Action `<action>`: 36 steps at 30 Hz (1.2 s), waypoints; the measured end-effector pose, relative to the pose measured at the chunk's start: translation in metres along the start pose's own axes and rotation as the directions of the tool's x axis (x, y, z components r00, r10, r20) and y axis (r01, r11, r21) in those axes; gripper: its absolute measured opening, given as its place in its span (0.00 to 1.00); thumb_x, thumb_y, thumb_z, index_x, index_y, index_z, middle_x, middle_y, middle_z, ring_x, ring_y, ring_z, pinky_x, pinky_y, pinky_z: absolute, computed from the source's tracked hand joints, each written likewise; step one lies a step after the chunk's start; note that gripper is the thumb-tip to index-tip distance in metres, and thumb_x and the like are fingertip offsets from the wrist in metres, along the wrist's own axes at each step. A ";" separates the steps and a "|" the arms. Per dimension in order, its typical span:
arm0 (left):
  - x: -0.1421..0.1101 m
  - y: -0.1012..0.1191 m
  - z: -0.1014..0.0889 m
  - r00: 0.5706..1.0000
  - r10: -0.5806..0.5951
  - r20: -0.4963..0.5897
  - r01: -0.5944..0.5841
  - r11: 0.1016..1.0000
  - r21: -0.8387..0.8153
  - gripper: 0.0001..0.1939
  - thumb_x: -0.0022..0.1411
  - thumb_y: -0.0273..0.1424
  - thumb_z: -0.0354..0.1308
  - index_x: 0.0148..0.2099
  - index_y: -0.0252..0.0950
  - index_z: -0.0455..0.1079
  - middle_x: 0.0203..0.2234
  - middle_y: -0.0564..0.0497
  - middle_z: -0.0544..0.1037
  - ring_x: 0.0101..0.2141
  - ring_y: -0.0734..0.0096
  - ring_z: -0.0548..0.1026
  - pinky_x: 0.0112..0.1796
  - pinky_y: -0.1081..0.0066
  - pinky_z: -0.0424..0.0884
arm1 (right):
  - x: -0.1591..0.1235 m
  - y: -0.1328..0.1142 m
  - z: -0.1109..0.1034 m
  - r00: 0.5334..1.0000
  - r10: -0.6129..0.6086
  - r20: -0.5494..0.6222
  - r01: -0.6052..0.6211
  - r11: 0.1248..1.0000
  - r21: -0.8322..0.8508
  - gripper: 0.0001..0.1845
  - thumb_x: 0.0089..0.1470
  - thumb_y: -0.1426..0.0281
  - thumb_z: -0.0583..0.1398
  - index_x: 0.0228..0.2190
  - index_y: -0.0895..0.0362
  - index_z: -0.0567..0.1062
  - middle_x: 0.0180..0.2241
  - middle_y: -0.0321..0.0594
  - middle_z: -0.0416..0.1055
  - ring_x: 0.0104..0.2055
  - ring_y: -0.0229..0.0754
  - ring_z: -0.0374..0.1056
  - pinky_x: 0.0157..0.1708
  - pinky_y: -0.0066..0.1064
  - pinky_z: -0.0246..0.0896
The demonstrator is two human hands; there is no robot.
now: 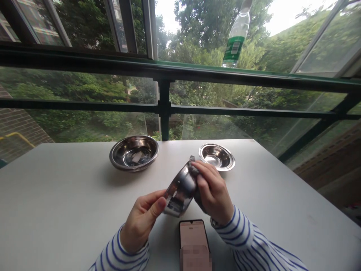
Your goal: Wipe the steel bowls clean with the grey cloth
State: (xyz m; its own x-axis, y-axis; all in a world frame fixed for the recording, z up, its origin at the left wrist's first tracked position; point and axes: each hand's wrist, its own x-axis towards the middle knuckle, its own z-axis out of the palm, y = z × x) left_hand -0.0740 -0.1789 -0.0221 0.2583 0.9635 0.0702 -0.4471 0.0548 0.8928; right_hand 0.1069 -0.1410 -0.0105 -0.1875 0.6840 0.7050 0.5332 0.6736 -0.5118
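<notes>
A shiny metal bowl [180,190] is tilted on its side above the table, its outer surface turned partly toward me. My left hand [142,218] pinches its lower left rim between thumb and fingers. A bunched grey cloth [193,167] is in my right hand [213,190], whose fingers press it against the right side of the bowl. Part of the cloth hangs below the palm, and the rest is hidden by the fingers. Below the bowl, a phone [193,235] lies on the table with its screen lit.
On the white table [73,210], stacked metal bowls [117,160] stand at the back left and a smaller metal bowl [231,162] at the back right. Behind the table runs a dark green railing [98,62], with a plastic bottle [235,45] on top.
</notes>
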 end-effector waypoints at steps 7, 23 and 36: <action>0.001 0.004 0.002 0.996 0.010 -0.085 -0.014 0.999 -0.051 0.12 0.52 0.34 0.60 0.37 0.34 0.77 0.24 0.47 0.79 0.25 0.67 0.74 0.29 0.68 0.69 | -0.007 -0.001 0.004 1.000 -0.011 -0.018 0.012 0.999 0.039 0.19 0.54 0.77 0.49 0.46 0.57 0.68 0.48 0.45 0.66 0.50 0.45 0.60 0.49 0.41 0.58; 0.000 0.008 0.006 0.990 0.009 -0.143 -0.016 0.999 -0.045 0.12 0.51 0.36 0.62 0.36 0.35 0.78 0.21 0.50 0.78 0.23 0.71 0.72 0.27 0.72 0.68 | -0.007 0.004 0.006 0.959 0.214 -0.187 -0.207 0.977 0.053 0.04 0.52 0.70 0.55 0.32 0.56 0.69 0.30 0.40 0.68 0.34 0.41 0.65 0.34 0.35 0.63; -0.002 0.002 0.001 0.995 0.006 -0.101 0.005 0.994 0.108 0.13 0.51 0.35 0.61 0.37 0.33 0.77 0.26 0.45 0.80 0.27 0.63 0.75 0.29 0.67 0.70 | 0.007 0.005 -0.006 0.957 0.289 -0.030 -0.284 0.952 0.113 0.08 0.51 0.67 0.58 0.31 0.56 0.76 0.32 0.40 0.68 0.35 0.41 0.66 0.38 0.34 0.62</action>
State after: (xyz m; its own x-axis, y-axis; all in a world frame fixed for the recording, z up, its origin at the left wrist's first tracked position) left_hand -0.0746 -0.1813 -0.0204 0.1676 0.9854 0.0301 -0.3504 0.0310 0.9361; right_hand 0.1135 -0.1349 -0.0050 -0.0005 0.8407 0.5416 0.4679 0.4788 -0.7428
